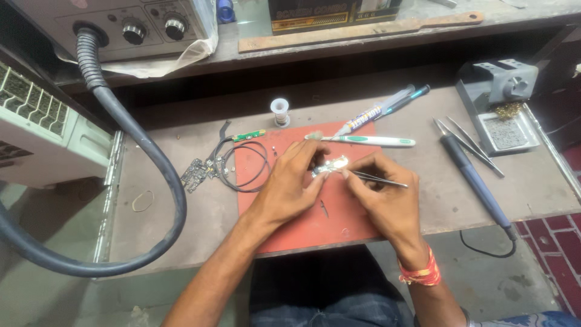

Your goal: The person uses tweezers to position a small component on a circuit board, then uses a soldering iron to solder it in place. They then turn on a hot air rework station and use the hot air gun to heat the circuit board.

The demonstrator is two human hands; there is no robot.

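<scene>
My left hand (290, 184) rests on a red work mat (315, 230) and pinches a small shiny circuit part (331, 165) between thumb and fingers. My right hand (384, 194) holds metal tweezers (381, 179), their tips touching that part from the right. Both hands meet at the middle of the mat. An orange thread band circles my right wrist.
A white and green toothbrush (369, 141) and a syringe tube (369, 115) lie behind the hands. Black wires (242, 166) and board scraps lie left. A soldering iron (475, 181), spare tweezers (475, 142) and an iron stand (502, 103) are right. A thick black hose (139, 139) curves at left.
</scene>
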